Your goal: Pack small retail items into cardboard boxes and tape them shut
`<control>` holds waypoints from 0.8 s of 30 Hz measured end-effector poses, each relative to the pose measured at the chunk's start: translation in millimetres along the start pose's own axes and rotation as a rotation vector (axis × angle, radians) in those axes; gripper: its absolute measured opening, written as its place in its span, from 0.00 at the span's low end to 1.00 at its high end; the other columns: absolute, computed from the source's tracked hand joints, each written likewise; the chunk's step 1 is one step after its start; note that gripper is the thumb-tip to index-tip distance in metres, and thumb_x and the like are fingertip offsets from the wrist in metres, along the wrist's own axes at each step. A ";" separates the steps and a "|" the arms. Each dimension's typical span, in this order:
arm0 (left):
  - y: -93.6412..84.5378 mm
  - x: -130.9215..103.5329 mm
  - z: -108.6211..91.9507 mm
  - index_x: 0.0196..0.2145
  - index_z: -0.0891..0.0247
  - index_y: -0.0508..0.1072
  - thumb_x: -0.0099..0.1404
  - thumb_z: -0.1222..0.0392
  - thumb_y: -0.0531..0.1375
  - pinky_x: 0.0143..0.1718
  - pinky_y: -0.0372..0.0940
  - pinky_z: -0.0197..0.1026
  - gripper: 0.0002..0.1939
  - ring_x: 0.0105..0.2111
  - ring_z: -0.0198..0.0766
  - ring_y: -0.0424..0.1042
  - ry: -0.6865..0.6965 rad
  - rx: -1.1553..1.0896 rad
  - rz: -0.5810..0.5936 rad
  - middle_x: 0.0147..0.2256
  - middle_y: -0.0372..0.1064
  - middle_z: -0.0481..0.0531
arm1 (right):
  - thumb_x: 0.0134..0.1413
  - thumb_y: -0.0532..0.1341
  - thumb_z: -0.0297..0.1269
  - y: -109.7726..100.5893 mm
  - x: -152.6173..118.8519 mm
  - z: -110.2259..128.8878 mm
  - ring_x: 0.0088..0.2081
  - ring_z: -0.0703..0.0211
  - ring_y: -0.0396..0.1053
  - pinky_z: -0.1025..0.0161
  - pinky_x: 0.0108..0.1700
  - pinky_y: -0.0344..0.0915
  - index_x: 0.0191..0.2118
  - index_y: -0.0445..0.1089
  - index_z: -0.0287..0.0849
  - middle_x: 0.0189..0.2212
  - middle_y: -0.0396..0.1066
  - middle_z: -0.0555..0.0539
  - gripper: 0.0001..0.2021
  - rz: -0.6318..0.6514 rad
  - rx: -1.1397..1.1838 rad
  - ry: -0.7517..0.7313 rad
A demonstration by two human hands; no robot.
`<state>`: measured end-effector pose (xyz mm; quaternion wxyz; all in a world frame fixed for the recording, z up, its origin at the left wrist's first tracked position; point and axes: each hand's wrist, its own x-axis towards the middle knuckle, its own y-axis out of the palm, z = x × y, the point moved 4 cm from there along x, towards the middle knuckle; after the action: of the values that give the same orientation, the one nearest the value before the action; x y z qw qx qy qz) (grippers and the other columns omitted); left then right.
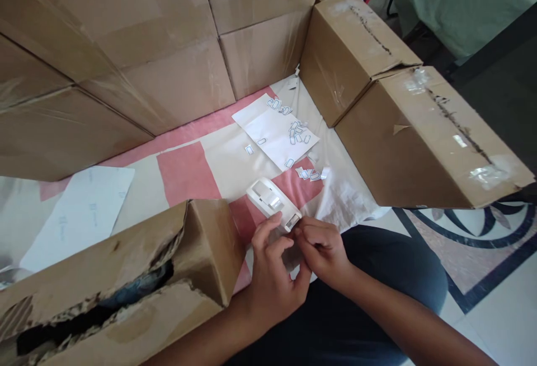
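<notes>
A white plastic casing (274,203), oblong with a long window and a smaller opening at its near end, lies slanted on the checked cloth. My left hand (272,262) is curved beside that near end, fingers apart, with the index fingertip at the casing's edge. My right hand (322,245) is closed in a pinch right by the same end; whatever sits between its fingertips is hidden. Something greyish and see-through shows between the two hands, too unclear to name. Beyond the casing, small blue-edged rectangular pieces (297,132) lie scattered on a white sheet (260,125).
Stacked, taped cardboard boxes (168,75) wall off the far side. More boxes (377,142) line the right. A torn-open box (210,237) stands close at the left, near my forearm. Another white sheet (84,209) lies behind it on the red-and-white cloth (184,170).
</notes>
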<state>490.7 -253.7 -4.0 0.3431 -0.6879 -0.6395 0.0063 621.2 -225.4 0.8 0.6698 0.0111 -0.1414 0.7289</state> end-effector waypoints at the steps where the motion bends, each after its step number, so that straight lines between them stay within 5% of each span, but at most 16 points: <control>1: -0.1 0.0 -0.3 0.52 0.65 0.61 0.62 0.70 0.62 0.62 0.66 0.59 0.22 0.64 0.53 0.60 -0.003 0.000 -0.001 0.59 0.52 0.67 | 0.66 0.55 0.28 0.2 -0.5 -0.1 0.24 0.65 0.56 0.64 0.27 0.53 0.20 0.49 0.43 0.20 0.55 0.52 0.22 0.009 -0.005 -0.003; 7: -3.4 0.1 1.9 0.53 0.63 0.60 0.67 0.65 0.58 0.60 0.66 0.56 0.17 0.66 0.52 0.59 0.004 -0.057 0.037 0.59 0.54 0.66 | 0.68 0.55 0.36 -2.1 0.5 1.5 0.22 0.64 0.59 0.65 0.26 0.57 0.18 0.48 0.44 0.18 0.60 0.51 0.26 0.026 0.021 -0.025; 14: -9.1 2.2 -2.0 0.55 0.61 0.60 0.72 0.59 0.53 0.60 0.63 0.56 0.15 0.61 0.48 0.62 -0.004 -0.186 0.006 0.56 0.59 0.63 | 0.67 0.55 0.35 -6.3 1.7 29.7 0.23 0.64 0.65 0.66 0.27 0.61 0.21 0.51 0.44 0.21 0.67 0.49 0.21 0.112 0.028 -0.239; 18: -30.3 9.6 -28.1 0.53 0.60 0.62 0.70 0.63 0.56 0.52 0.68 0.50 0.14 0.49 0.44 0.71 -0.046 -0.169 -0.042 0.47 0.68 0.58 | 0.67 0.52 0.40 -7.6 -0.1 58.2 0.21 0.61 0.63 0.62 0.27 0.59 0.22 0.55 0.46 0.21 0.69 0.46 0.19 0.179 -0.055 -0.423; 24: -70.9 -9.1 -46.8 0.50 0.59 0.67 0.70 0.62 0.56 0.36 0.72 0.44 0.11 0.35 0.41 0.75 0.007 -0.031 0.145 0.36 0.74 0.53 | 0.61 0.52 0.34 21.6 -13.0 85.5 0.21 0.58 0.62 0.57 0.28 0.55 0.25 0.59 0.47 0.24 0.73 0.45 0.12 0.353 -0.155 -0.727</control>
<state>447.9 -287.2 61.9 0.3330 -0.7377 -0.5870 0.0188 586.6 -258.3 76.1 0.4397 0.1931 -0.4230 0.7684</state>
